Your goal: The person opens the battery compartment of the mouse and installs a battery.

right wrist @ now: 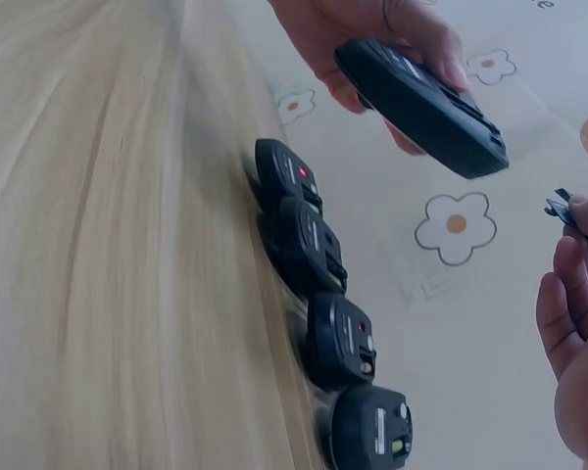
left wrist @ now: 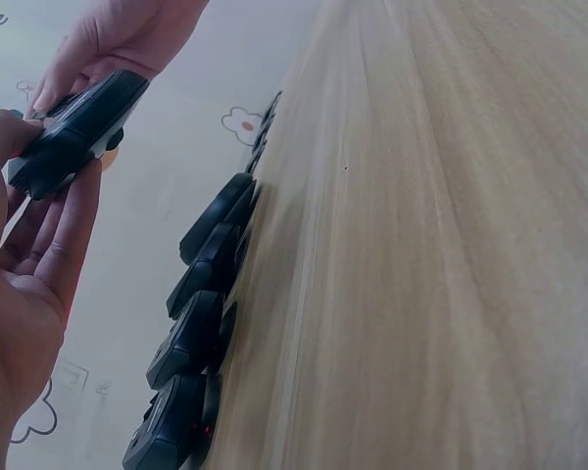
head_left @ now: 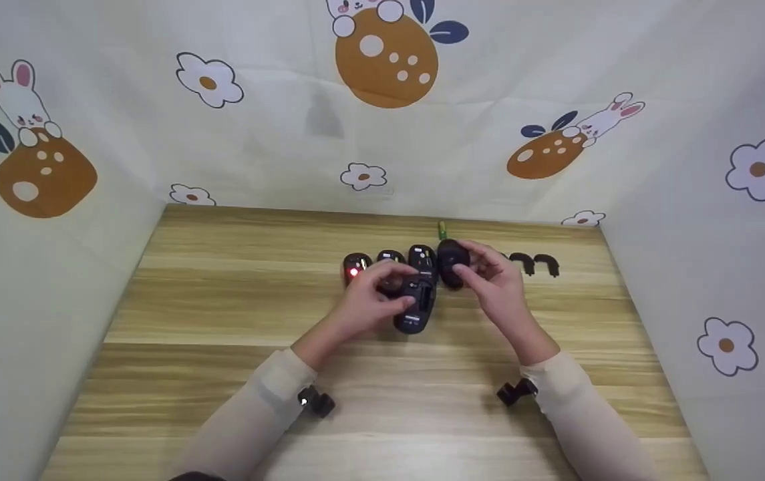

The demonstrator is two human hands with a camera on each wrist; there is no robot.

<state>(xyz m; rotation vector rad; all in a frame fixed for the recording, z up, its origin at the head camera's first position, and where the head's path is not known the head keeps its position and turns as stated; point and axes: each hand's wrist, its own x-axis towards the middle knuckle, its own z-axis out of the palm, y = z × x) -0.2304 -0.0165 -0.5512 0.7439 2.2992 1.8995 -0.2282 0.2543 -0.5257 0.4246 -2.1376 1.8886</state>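
My left hand point(head_left: 372, 297) grips a black computer mouse point(head_left: 413, 314), raised with its underside up and its battery slot uncovered. Seen in the left wrist view, that mouse point(left wrist: 83, 132) sits between thumb and fingers. To its right my right hand point(head_left: 499, 277) pinches a dark curved piece point(head_left: 452, 260), which looks like a mouse cover. Only a small edge of this dark piece point(right wrist: 565, 209) shows in the right wrist view. Several other mice stand in a row below the hands, including one mouse point(head_left: 357, 265) with a red light at the left end.
A green battery point(head_left: 442, 230) lies behind the row. Black arched covers point(head_left: 546, 262) lie to the right, partly hidden by my right hand. The wooden table point(head_left: 222, 300) is bounded by a patterned cloth point(head_left: 275, 133) at the back and sides.
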